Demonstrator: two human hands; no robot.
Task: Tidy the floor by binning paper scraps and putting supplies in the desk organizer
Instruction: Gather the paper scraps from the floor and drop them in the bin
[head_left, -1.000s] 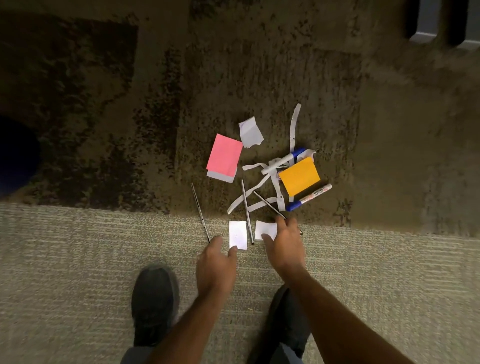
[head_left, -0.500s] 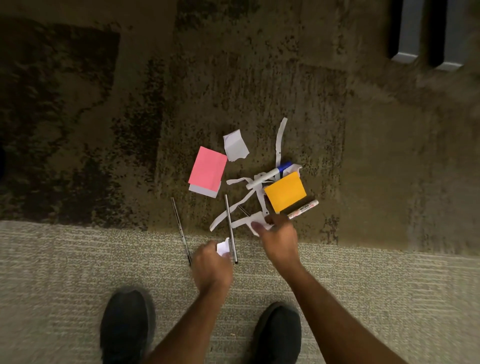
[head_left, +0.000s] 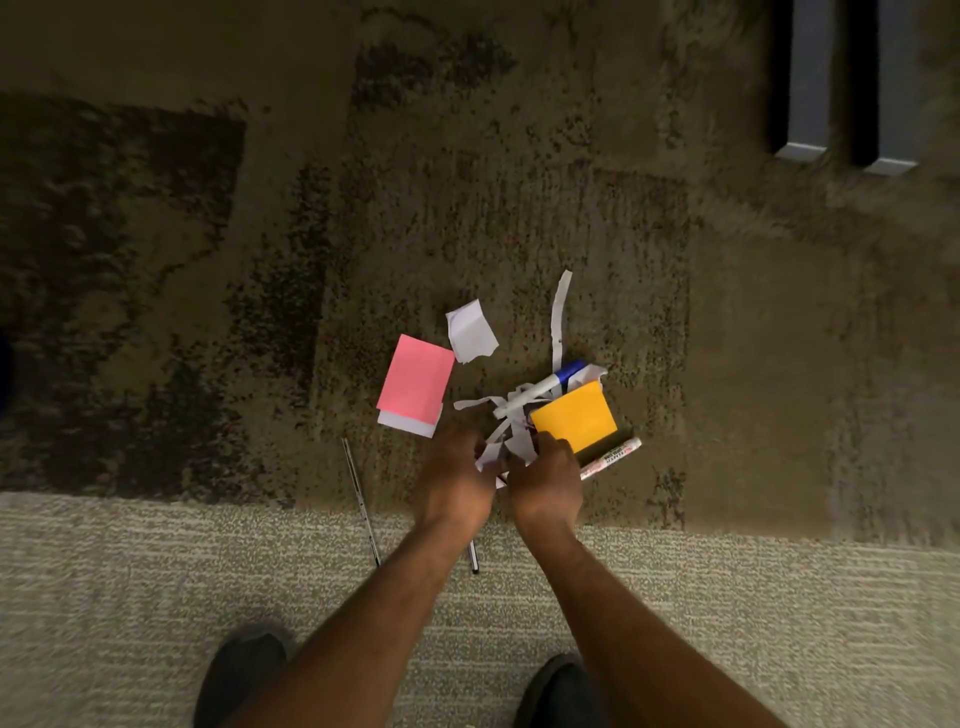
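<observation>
White paper scraps (head_left: 511, 441) lie in a loose pile on the carpet, and both hands meet at its near edge. My left hand (head_left: 454, 480) and my right hand (head_left: 545, 480) are closed around white scraps between them. An orange sticky pad (head_left: 574, 415) sits just beyond my right hand. A pink sticky pad (head_left: 415, 387) lies to the left, with a torn white piece (head_left: 470, 330) above it. A blue-capped marker (head_left: 543, 387) lies across the pile. A second marker (head_left: 610, 458) pokes out right of my right hand. A thin pen (head_left: 360, 501) lies left of my left arm.
Another pen's tip (head_left: 473, 558) shows between my forearms. A long white strip (head_left: 560, 317) curls away at the far side of the pile. Two grey furniture legs (head_left: 841, 83) stand at the top right. My shoes (head_left: 239, 670) are at the bottom, on the lighter carpet strip.
Both hands picked up the small white squares near the pens, then moved forward and together into the scrap pile. The view shifted down so the pile sits lower in frame.
</observation>
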